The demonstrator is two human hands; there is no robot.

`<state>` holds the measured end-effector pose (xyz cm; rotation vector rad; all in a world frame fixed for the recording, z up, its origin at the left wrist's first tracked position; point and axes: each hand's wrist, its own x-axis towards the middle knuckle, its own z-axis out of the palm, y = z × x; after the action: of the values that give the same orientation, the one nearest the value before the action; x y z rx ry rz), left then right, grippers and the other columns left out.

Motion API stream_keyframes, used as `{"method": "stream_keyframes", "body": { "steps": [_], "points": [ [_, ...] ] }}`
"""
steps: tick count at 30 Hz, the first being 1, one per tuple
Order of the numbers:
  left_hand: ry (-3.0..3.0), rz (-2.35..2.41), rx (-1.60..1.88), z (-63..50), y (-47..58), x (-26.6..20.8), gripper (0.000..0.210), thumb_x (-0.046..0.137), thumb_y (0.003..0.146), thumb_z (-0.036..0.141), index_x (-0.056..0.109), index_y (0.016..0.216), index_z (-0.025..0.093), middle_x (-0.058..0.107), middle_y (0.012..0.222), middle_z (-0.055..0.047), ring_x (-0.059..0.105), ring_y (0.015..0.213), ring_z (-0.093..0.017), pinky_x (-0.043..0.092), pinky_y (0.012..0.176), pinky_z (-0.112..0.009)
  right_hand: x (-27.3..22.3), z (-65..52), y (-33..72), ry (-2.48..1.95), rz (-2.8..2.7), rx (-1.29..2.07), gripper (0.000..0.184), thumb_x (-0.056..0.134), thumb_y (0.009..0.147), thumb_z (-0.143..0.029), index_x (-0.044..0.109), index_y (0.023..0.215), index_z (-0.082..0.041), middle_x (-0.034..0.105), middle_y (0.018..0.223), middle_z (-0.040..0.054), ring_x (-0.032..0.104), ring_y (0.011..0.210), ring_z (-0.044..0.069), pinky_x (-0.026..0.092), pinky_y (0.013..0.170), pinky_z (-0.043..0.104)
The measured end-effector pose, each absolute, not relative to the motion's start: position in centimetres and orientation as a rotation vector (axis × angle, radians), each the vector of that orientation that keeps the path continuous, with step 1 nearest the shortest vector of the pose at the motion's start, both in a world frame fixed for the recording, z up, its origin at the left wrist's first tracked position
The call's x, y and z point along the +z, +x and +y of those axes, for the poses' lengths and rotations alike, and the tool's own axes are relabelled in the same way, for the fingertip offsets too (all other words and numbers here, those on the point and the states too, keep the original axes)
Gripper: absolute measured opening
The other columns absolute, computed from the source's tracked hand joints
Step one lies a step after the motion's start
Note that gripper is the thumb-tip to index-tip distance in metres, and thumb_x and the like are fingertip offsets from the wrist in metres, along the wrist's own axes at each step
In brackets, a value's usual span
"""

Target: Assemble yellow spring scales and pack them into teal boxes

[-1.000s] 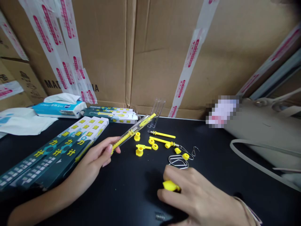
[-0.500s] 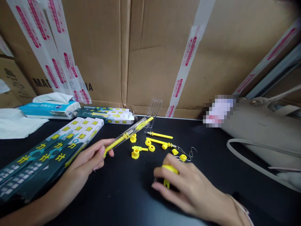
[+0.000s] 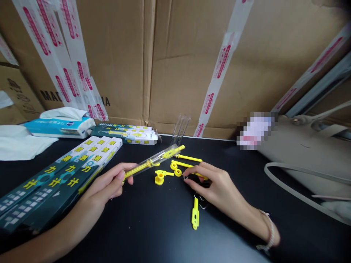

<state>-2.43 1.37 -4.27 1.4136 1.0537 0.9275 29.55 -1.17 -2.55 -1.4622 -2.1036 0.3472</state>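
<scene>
My left hand (image 3: 111,184) is closed on the lower end of a spring scale (image 3: 150,162), a clear tube with a yellow graduated rod and a spring inside. It slants up to the right, a yellow tab sticking out of its top. My right hand (image 3: 216,182) pinches a tiny shiny metal piece (image 3: 185,177) between thumb and forefinger; its exact kind is unclear. Below that hand lies a yellow slotted piece (image 3: 195,215) near bent wire hooks (image 3: 202,204). Yellow rings (image 3: 177,172), a yellow cap (image 3: 159,179) and yellow rods (image 3: 189,158) lie between the hands, partly covered.
Clear tubes (image 3: 181,129) stand at the back. Printed spring scale boxes (image 3: 63,171) lie at left, with more boxes (image 3: 126,134) behind. A tissue pack (image 3: 60,127) is at far left, a grey bag (image 3: 298,153) at right. A large carton (image 3: 117,62) walls off the back.
My right hand has let go of the yellow slotted piece, which now lies on the table, and has moved up to pinch a tiny metal piece. The left hand's tube has tilted slightly flatter.
</scene>
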Motion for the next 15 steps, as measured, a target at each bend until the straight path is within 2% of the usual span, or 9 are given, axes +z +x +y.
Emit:
{"method": "stream_keyframes", "body": {
  "steps": [6, 11, 15],
  "points": [
    [1.423, 1.051, 0.871, 1.16, -2.23, -3.89, 0.045, 0.047, 0.1, 0.055, 0.064, 0.122, 0.02, 0.055, 0.085, -0.001, 0.029, 0.053, -0.009, 0.015, 0.05, -0.03, -2.4, -0.79, 29.5, -1.456, -2.113, 0.413, 0.009, 0.066, 0.096, -0.028, 0.073, 0.101, -0.026, 0.071, 0.092, 0.0029, 0.065, 0.075, 0.018, 0.049, 0.068, 0.03],
    [1.437, 1.049, 0.882, 1.2, -2.22, -4.02, 0.042, 0.046, 0.102, 0.052, 0.061, 0.124, 0.02, 0.054, 0.087, -0.002, 0.029, 0.055, -0.01, 0.017, 0.05, -0.029, -2.43, -1.13, 29.13, -1.404, -2.126, 0.375, 0.013, 0.059, 0.099, -0.025, 0.071, 0.104, -0.023, 0.068, 0.084, 0.0021, 0.061, 0.069, 0.016, 0.047, 0.064, 0.028],
    [1.415, 1.033, 0.903, 1.15, -2.28, -4.34, 0.039, 0.046, 0.103, 0.05, 0.059, 0.124, 0.02, 0.053, 0.088, -0.002, 0.029, 0.056, -0.01, 0.017, 0.05, -0.028, -2.74, -1.15, 29.17, -1.354, -2.138, 0.412, 0.008, 0.067, 0.096, -0.027, 0.073, 0.101, -0.024, 0.068, 0.088, 0.0023, 0.061, 0.071, 0.016, 0.048, 0.064, 0.028]
  ]
}}
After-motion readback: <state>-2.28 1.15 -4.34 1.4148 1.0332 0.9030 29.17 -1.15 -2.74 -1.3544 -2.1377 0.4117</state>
